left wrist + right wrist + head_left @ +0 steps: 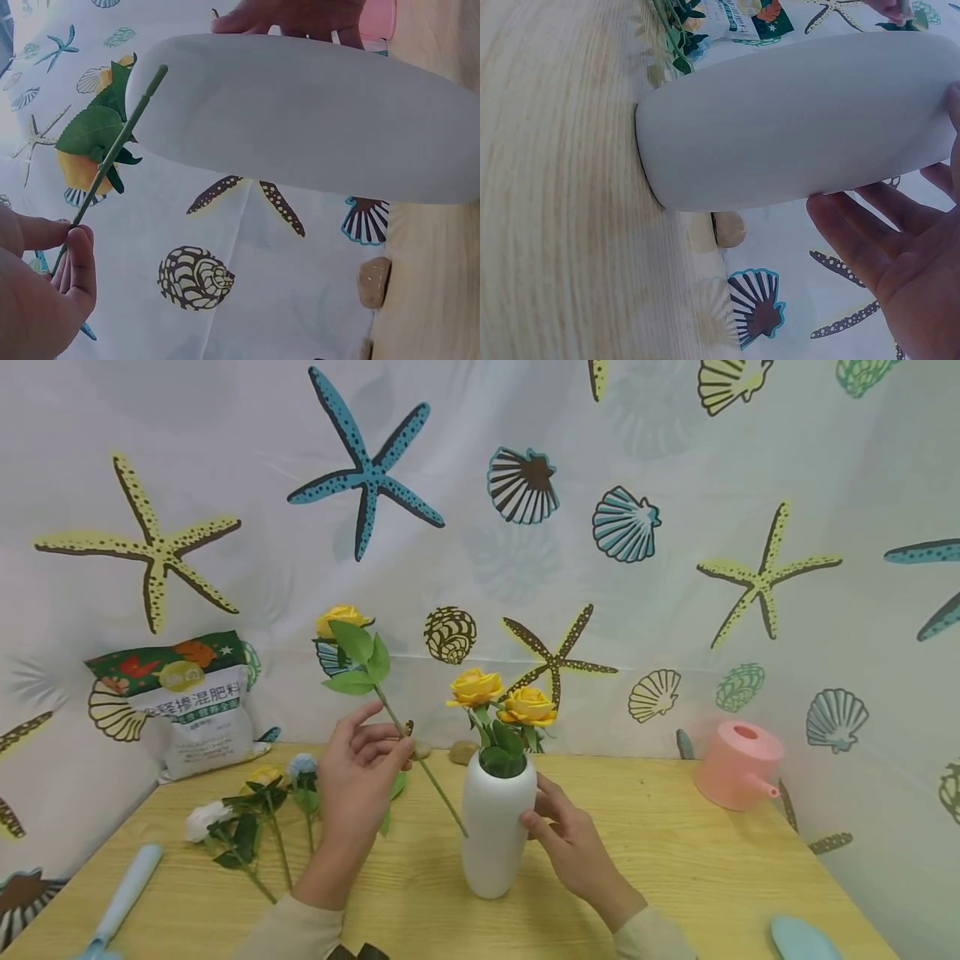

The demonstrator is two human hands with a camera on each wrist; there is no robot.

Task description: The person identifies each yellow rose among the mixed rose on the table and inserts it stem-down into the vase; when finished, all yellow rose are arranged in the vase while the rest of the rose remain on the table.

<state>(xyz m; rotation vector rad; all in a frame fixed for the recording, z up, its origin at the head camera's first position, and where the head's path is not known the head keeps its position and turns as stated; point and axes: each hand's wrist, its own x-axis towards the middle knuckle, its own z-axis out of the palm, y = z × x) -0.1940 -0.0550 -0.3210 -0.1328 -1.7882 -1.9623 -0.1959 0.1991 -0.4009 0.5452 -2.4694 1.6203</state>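
My left hand (360, 768) pinches the green stem of a yellow rose (360, 652) between thumb and fingers. The rose leans up to the left, its bloom at the top, and the bare stem end points down toward the vase's left side. In the left wrist view that stem (112, 154) rises from the fingertips. A tall white vase (495, 835) stands upright, with two yellow roses (474, 687) in its mouth. On the vase's right side rests my right hand (573, 843), thumb in front and fingers toward the back, as the right wrist view partly shows.
Left on the wooden table lie a white flower (206, 821), a yellow flower and a blue flower (302, 765). Behind them stands a fertilizer bag (198, 718). A light-blue-handled tool (127, 893) lies front left, a pink watering can (731, 768) back right. Stones (462, 752) line the back edge.
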